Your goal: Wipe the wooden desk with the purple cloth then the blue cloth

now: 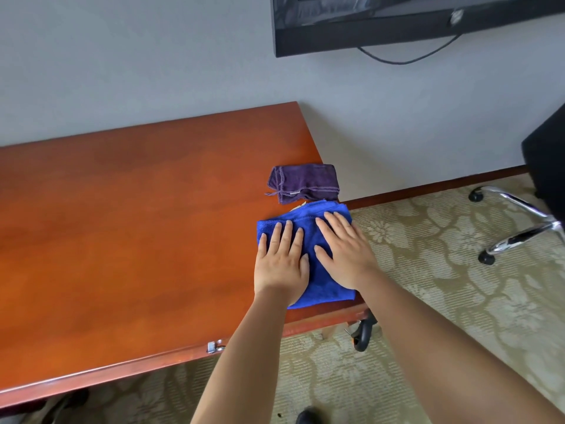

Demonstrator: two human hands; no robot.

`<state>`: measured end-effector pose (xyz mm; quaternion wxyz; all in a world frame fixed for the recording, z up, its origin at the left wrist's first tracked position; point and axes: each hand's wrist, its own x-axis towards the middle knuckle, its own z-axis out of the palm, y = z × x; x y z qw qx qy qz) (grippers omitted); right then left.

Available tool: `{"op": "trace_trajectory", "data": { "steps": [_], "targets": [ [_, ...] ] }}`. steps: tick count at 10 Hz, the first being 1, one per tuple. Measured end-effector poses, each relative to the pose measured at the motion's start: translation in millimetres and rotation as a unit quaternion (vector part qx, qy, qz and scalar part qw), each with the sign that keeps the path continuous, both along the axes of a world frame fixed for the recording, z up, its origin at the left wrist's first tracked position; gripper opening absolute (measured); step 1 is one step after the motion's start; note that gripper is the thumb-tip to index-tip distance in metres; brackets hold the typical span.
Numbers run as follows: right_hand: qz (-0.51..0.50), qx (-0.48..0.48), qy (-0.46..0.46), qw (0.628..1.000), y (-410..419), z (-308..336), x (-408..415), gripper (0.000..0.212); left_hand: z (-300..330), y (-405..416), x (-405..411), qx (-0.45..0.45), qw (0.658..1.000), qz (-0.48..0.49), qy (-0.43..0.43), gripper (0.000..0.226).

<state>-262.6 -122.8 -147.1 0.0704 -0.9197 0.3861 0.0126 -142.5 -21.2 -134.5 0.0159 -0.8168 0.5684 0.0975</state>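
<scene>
Here, left hand & right hand flat, fingers straight, pressing blue cloth on wooden desk

Both forearms are bare, with no sleeves; the left hand and right hand wear no gloves or rings.

Two cloths, two hands, one desk.
</scene>
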Motion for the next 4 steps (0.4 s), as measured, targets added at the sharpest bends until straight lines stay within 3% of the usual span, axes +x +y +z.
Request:
{"op": "trace_trajectory", "data": {
  "steps": [2,4],
  "targets": [
    [-0.02,0.054,0.044,0.997,13.5,20.5,3.5,0.06,16.1,22.4,8.6,0.027,0.999,-0.017,0.044,0.058],
    [0.025,0.099,0.04,0.994,37.7,57.4,14.4,0.062,51.2,58.5,25.4,0.042,0.996,-0.008,0.084,0.056]
  ]
}}
